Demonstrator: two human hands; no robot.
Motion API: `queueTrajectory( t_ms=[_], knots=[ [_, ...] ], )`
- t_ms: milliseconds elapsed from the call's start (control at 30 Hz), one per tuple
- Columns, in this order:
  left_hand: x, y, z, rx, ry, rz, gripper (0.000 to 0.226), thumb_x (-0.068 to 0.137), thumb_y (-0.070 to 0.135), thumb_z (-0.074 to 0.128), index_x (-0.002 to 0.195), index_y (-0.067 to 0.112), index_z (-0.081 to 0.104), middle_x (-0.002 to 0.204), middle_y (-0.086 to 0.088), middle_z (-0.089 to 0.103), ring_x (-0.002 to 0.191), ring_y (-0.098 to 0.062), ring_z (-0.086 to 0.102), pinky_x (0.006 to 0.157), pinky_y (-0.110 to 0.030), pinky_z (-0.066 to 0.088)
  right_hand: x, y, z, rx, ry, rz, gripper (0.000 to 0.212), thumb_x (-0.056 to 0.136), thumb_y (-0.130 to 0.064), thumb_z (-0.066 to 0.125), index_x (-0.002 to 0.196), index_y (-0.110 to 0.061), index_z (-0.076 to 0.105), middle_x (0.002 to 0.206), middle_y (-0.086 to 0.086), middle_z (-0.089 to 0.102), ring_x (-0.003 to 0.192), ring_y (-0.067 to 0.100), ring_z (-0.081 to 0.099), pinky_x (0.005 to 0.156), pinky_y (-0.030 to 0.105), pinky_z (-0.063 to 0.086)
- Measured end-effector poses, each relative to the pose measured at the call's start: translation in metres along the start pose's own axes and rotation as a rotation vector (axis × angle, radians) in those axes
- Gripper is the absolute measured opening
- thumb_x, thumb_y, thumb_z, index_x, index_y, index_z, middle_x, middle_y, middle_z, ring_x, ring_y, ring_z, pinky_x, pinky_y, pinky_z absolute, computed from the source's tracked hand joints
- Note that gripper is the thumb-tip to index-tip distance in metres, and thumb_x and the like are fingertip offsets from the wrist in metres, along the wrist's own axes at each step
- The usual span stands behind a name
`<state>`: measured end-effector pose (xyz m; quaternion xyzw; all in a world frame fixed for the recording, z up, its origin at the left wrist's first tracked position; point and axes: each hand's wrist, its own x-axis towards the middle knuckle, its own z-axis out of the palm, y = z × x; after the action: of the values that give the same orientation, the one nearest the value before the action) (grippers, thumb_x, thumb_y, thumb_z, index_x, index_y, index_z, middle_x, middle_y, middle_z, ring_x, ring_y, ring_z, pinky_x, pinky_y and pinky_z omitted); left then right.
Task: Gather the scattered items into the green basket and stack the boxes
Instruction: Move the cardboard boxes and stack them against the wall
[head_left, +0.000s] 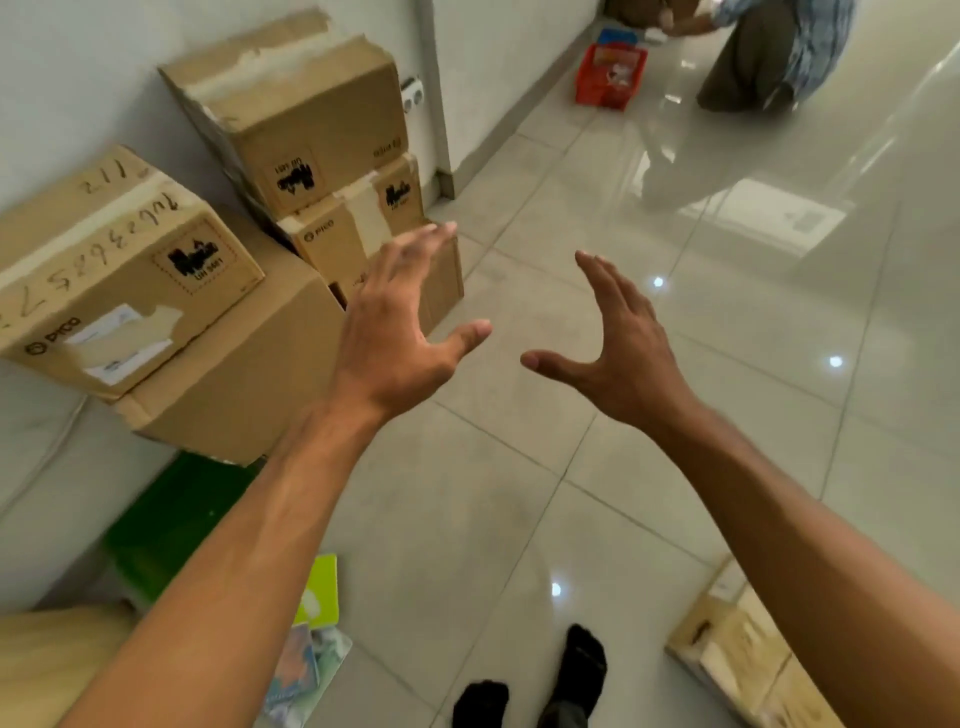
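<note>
1. Your left hand and right hand hang mid-frame over the tiled floor, fingers spread, palms facing, holding nothing.
2. The cardboard boxes sit stacked against the wall at upper left, long sides running along it, top ones tilted.
3. The green basket sits at lower left below the boxes; your arm hides its contents.
4. Flat items lie just beside it.
5. A red basket at top right holds packets.
</note>
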<state>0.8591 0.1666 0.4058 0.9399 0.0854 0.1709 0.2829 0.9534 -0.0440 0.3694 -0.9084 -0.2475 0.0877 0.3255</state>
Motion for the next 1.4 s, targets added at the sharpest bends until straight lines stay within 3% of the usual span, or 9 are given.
queueTrajectory(
  t_ms=[367, 667, 1000, 1167, 1400],
  knots=[
    [-0.097, 0.031, 0.093, -0.052, -0.284, 0.086, 0.086, 0.077, 0.039, 0.079, 0.149, 0.023, 0.035, 0.151, 0.002, 0.035, 0.138, -0.014, 0.034, 0.110, -0.050, 0.035, -0.140, 0.090, 0.030, 0.034, 0.082, 0.243, 0.116, 0.065, -0.075, 0.070, 0.157, -0.039, 0.009, 0.166, -0.008, 0.010, 0.150, 0.016, 0.013, 0.120, 0.045, 0.021],
    [-0.194, 0.147, 0.237, -0.049, -0.512, 0.311, 0.087, 0.076, 0.040, 0.079, 0.149, 0.024, 0.034, 0.150, 0.001, 0.037, 0.137, -0.017, 0.037, 0.109, -0.046, 0.037, -0.338, 0.240, 0.014, 0.035, 0.196, 0.535, 0.117, 0.062, -0.079, 0.067, 0.156, -0.042, 0.009, 0.166, -0.007, 0.011, 0.150, 0.016, 0.014, 0.121, 0.046, 0.020],
    [-0.358, 0.257, 0.414, -0.048, -0.807, 0.397, 0.088, 0.075, 0.040, 0.080, 0.149, 0.028, 0.034, 0.151, 0.001, 0.033, 0.136, -0.021, 0.037, 0.106, -0.050, 0.040, -0.581, 0.386, 0.016, 0.049, 0.245, 0.827, 0.119, 0.065, -0.068, 0.076, 0.156, -0.044, 0.004, 0.166, -0.005, 0.006, 0.151, 0.022, 0.012, 0.118, 0.050, 0.019],
    [-0.393, 0.247, 0.502, 0.069, -0.843, 0.368, 0.095, 0.068, 0.041, 0.084, 0.147, 0.033, 0.031, 0.153, -0.004, 0.020, 0.136, -0.027, 0.035, 0.102, -0.054, 0.043, -0.620, 0.450, 0.053, 0.011, 0.201, 0.820, 0.125, 0.063, -0.059, 0.084, 0.151, -0.053, -0.004, 0.167, -0.001, 0.000, 0.150, 0.026, 0.017, 0.114, 0.050, 0.023],
    [-0.386, 0.179, 0.618, 0.154, -0.865, 0.276, 0.093, 0.072, 0.048, 0.080, 0.148, 0.036, 0.027, 0.153, -0.009, 0.018, 0.134, -0.036, 0.038, 0.102, -0.052, 0.045, -0.589, 0.539, 0.154, -0.060, 0.171, 0.834, 0.128, 0.061, -0.058, 0.086, 0.149, -0.055, -0.007, 0.166, 0.009, 0.001, 0.149, 0.032, 0.021, 0.115, 0.054, 0.026]
  ],
)
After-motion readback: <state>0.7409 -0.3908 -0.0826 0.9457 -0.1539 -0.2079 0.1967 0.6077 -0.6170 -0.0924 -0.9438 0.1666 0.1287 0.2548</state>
